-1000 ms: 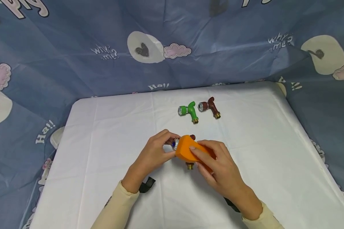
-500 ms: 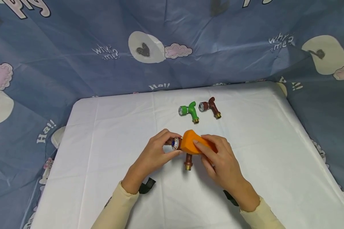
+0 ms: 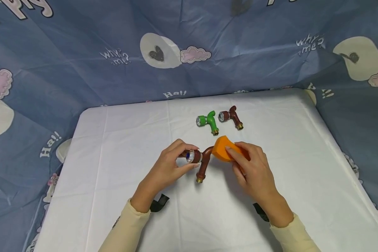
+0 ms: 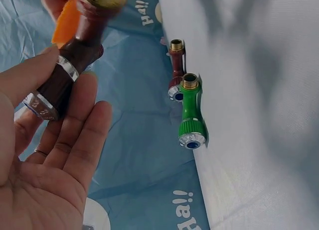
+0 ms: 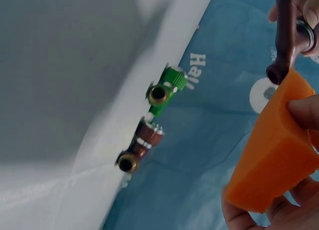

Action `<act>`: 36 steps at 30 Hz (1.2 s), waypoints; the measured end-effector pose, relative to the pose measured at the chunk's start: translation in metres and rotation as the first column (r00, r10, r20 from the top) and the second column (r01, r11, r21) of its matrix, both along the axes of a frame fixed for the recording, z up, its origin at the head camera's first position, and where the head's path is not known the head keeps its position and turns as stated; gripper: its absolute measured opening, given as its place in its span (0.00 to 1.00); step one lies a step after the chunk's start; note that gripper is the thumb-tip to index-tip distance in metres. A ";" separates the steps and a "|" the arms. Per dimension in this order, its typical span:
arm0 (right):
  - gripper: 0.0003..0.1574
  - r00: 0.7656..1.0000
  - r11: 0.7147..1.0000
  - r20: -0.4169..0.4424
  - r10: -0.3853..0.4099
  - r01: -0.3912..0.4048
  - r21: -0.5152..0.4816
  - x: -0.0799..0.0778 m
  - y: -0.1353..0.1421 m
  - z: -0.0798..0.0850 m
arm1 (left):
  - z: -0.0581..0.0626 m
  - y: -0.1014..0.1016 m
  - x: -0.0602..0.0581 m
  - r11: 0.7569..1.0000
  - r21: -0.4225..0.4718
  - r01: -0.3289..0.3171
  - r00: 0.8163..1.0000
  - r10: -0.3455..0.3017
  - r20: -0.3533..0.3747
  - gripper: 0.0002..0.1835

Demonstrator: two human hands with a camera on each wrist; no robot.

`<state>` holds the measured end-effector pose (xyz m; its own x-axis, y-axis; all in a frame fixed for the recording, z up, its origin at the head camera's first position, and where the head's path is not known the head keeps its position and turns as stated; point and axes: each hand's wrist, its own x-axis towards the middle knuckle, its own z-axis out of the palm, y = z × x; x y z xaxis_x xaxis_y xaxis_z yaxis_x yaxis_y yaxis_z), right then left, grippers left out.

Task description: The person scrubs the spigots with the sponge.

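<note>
My left hand (image 3: 165, 166) pinches a brown faucet (image 3: 204, 163) by its knob end between thumb and fingers. The faucet has a clear faceted knob with a blue centre, and its brass threaded end points toward me. In my right hand (image 3: 256, 173) is an orange sponge (image 3: 224, 151), gripped between thumb and fingers. The sponge lies against the tip of the faucet's spout, as the right wrist view shows with the same sponge (image 5: 274, 145). In the left wrist view the faucet (image 4: 82, 46) sits between thumb and fingers, its threaded end blurred.
Farther back on the white-covered table (image 3: 129, 133) lie a green faucet (image 3: 211, 122) and another brown faucet (image 3: 235, 118), side by side. A blue printed cloth (image 3: 239, 70) hangs behind the table. Dark straps show at both wrists.
The sponge has slid right and away from me, from the faucet's body to its spout tip, uncovering the body. The faucet has tilted, its threaded end swinging left. The left hand barely moved.
</note>
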<state>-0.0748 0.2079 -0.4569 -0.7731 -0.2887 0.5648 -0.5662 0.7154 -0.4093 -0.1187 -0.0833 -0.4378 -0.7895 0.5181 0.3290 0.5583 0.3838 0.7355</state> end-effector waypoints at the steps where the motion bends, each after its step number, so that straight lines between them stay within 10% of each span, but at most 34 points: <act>1: 0.24 1.000 1.000 0.000 -0.007 0.007 0.001 0.000 0.002 0.000 | 0.000 0.000 0.000 1.000 0.000 0.003 1.000 -0.003 -0.005 0.26; 15: 0.23 0.995 0.994 -0.100 -0.007 -0.004 -0.112 0.002 -0.013 0.013 | 0.003 0.002 0.000 1.000 -0.006 0.006 0.999 -0.007 -0.035 0.26; 36: 0.22 0.990 0.984 -0.125 -0.059 0.037 -0.175 0.005 -0.020 0.014 | 0.008 0.000 0.003 0.993 0.092 -0.070 0.989 0.057 0.139 0.24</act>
<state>-0.0698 0.1874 -0.4426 -0.7011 -0.1428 0.6986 -0.5889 0.6683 -0.4545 -0.1161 -0.0828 -0.4299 -0.8606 0.4367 0.2621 0.4271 0.3385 0.8385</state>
